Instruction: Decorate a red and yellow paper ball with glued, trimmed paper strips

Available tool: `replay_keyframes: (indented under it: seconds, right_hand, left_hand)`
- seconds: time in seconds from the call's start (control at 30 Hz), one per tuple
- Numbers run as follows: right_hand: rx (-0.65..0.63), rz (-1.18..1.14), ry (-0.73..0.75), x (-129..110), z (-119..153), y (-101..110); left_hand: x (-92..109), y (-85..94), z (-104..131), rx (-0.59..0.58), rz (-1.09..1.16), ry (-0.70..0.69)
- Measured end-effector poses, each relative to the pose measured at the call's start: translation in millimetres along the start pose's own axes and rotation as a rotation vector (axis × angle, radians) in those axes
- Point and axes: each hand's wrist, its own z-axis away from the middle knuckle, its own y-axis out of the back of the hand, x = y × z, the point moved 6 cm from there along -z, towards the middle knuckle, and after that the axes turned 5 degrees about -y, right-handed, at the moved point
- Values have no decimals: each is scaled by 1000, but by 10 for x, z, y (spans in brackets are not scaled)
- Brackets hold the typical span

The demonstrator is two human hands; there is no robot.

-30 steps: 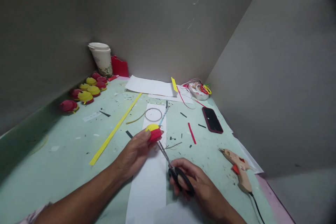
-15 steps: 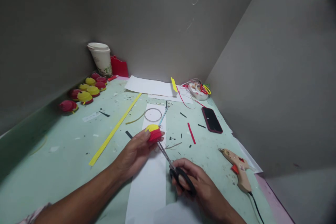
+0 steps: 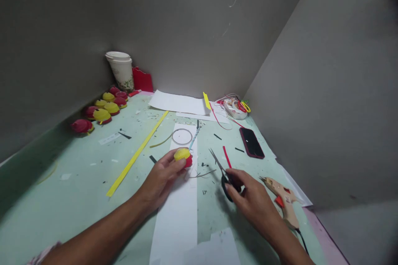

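Observation:
Near the middle of the view, my left hand [image 3: 164, 174] grips a small round yellow and red ribbed piece [image 3: 183, 155] between thumb and fingers, above a long white paper strip [image 3: 175, 219]. To its right, my right hand [image 3: 248, 194] holds black-handled scissors [image 3: 220, 166] by the handles. Their blades point up and left, slightly apart, and touch nothing. Beyond the round piece lie a thin ring [image 3: 182, 136] and a pale blue patterned stick [image 3: 194, 138].
Several red and yellow pieces [image 3: 102, 116] sit at the left near a paper cup [image 3: 121, 72]. A long yellow strip [image 3: 137, 155] crosses the green table. At the right lie a phone [image 3: 251, 143] and a glue gun [image 3: 284, 201] with its cable.
My right hand has moved right with the scissors, away from the round piece. The round piece has turned in my left hand, with the thumb now over its front.

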Motion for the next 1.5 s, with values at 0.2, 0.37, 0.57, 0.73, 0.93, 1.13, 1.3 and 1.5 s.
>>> replay_keyframes:
  seconds: [0.2,0.37,0.57,0.73,0.93,1.13,1.3,1.5]
  right_hand:
    - [130,410,92,73,-344,-162]
    - [71,364,159,45,-425,-135]
    - [-28,-38,252,-437,-326,-117]
    - [-139,-195,248,-699,-373,-367]
    - [-187,-319,111,-645,-486,-350]
    - [-170,-340,106,-627,-490,-302]
    - [-192,-330,101,-642,-468,-324]
    - [-161,-316,139,-642,-518,-295]
  left_hand:
    - [34,-26,16,-61,-355,-90]
    - [54,-66,22,-138,-564,-167]
    - [48,-76,46,-131,-713,-243]
    - [11,-74,66,-144,-708,-285]
    - [14,-63,65,-85,-823,-241]
    - [40,-88,73,-96,-833,-227]
    - [74,-113,89,-122,-842,-254]
    - [82,-120,103,-126,-860,-337]
